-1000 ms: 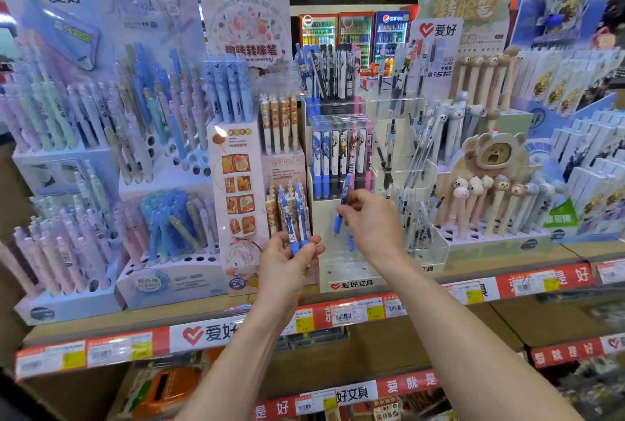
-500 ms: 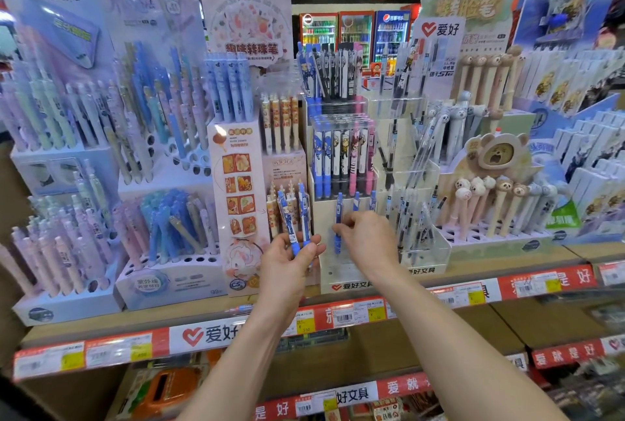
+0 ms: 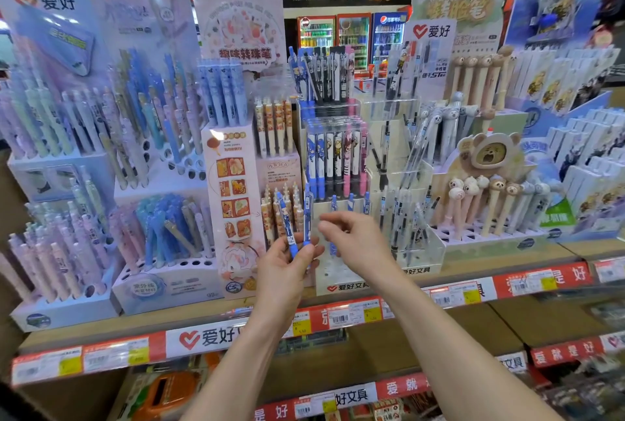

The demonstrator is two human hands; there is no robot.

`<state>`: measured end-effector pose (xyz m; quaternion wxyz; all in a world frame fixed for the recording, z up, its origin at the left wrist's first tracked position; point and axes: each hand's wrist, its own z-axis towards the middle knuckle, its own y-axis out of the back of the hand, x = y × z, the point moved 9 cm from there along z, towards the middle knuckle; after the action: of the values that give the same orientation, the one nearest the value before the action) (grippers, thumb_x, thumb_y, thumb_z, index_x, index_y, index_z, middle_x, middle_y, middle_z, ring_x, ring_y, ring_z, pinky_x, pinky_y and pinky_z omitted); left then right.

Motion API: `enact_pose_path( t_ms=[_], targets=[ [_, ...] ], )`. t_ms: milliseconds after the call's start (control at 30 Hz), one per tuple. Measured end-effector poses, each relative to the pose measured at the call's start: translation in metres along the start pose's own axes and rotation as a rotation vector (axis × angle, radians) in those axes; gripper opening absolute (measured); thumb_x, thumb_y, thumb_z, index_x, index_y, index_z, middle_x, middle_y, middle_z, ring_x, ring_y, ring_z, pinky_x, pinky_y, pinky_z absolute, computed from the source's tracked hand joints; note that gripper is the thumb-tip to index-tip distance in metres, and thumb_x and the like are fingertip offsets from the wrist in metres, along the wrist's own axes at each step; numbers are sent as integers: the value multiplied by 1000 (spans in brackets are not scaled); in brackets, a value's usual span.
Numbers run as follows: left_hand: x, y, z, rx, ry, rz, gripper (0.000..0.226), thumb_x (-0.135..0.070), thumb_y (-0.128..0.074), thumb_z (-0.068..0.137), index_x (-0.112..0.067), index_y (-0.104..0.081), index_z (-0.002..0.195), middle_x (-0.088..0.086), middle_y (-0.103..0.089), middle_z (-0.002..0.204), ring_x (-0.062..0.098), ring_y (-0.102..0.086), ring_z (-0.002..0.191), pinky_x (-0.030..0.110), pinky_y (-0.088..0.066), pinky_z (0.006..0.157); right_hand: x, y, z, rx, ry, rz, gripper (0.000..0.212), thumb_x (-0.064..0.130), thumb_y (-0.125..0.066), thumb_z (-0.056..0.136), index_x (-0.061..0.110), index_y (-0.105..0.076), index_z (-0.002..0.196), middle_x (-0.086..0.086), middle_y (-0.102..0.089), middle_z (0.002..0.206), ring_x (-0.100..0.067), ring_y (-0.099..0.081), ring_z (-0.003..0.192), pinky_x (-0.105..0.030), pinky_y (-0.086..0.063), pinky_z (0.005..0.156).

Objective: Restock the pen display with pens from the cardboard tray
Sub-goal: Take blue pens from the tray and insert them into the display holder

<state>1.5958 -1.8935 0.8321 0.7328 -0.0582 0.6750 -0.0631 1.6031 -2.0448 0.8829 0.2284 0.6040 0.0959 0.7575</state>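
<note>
Gripping two blue pens [image 3: 286,222] upright, the left hand [image 3: 287,270] sits just before the pen display [image 3: 333,277] (a few more stand in its lower row); the right hand [image 3: 358,245] hovers beside them, fingers relaxed, holding nothing.

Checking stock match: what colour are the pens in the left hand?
The pens are blue and white with blue grips, seen in head view.
</note>
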Motion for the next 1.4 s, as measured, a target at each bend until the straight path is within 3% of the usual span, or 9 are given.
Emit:
enact_pose_path(
  t_ms=[100, 200, 467, 667, 800, 933, 1067, 1200, 1400],
  targets=[
    [-1, -6, -4, 47, 13, -5, 22, -5, -60, 98, -19, -65, 114, 1, -79, 106, 16, -74, 102, 36, -56, 92, 12, -13, -2, 133, -1, 177, 18, 19, -62, 98, 5, -72, 103, 10, -66, 72, 9, -60, 56, -9, -44, 52],
    [-1, -7, -6, 53, 17, -11, 23, -4, -60, 97, -19, -66, 113, 2, -79, 105, 17, -74, 102, 35, -57, 89, 17, -16, -3, 179, -16, 217, 23, 16, -63, 97, -5, -68, 89, 8, -62, 61, 4, -57, 49, -13, -43, 45],
    [9, 19, -4, -109, 22, -72, 15, -10, -61, 98, -19, -67, 108, 0, -80, 92, 15, -75, 91, 32, -59, 82, 28, 32, 30, -111, 62, 31, 9, 23, -70, 90, 23, -65, 83, -3, -71, 79, -24, -71, 74, -47, -61, 73],
    [6, 11, -9, -68, 8, -21, 17, -10, -49, 104, -14, -66, 102, -9, -67, 61, -2, -61, 49, 13, -47, 46, 26, 28, 29, -247, 103, -208, 20, 36, -73, 87, 17, -67, 85, 6, -66, 73, -14, -64, 73, -31, -54, 67],
    [5, 9, -8, -51, 22, 63, 23, -19, -44, 106, -17, -63, 93, -16, -62, 52, -6, -56, 48, 11, -43, 46, 23, 17, 25, -269, 126, -311, 31, 46, -71, 87, 15, -67, 85, 2, -67, 70, -19, -63, 68, -38, -54, 66],
    [4, 8, -7, -37, 38, 118, 28, -17, -38, 103, -10, -47, 78, 2, -46, 68, 12, -44, 61, 27, -36, 59, 23, 13, 21, -286, 155, -315, 29, 45, -69, 89, 16, -67, 94, 4, -68, 75, -12, -58, 68, -39, -53, 70],
    [8, 6, -8, 1, 28, 64, 23, -14, -40, 104, -9, -56, 88, 2, -49, 73, 15, -44, 69, 32, -37, 66, 25, 9, 18, -306, 203, -286, 26, 42, -71, 89, 18, -66, 96, 6, -67, 73, -15, -64, 67, -41, -57, 66],
    [15, 10, -7, -16, 16, -5, 19, -13, -45, 105, -19, -50, 123, 2, -60, 82, 15, -55, 77, 32, -47, 72, 26, 5, 18, -334, 253, -326, 23, 36, -73, 89, 14, -68, 93, 1, -70, 74, -19, -66, 67, -42, -57, 65],
    [18, 14, -6, -39, -7, -21, 18, -12, -47, 104, -16, -47, 121, 5, -69, 88, 19, -64, 86, 40, -52, 80, 18, -8, 24, -296, 199, -463, 26, 38, -71, 89, 14, -65, 87, -2, -70, 76, -25, -65, 72, -41, -54, 67]
  ],
)
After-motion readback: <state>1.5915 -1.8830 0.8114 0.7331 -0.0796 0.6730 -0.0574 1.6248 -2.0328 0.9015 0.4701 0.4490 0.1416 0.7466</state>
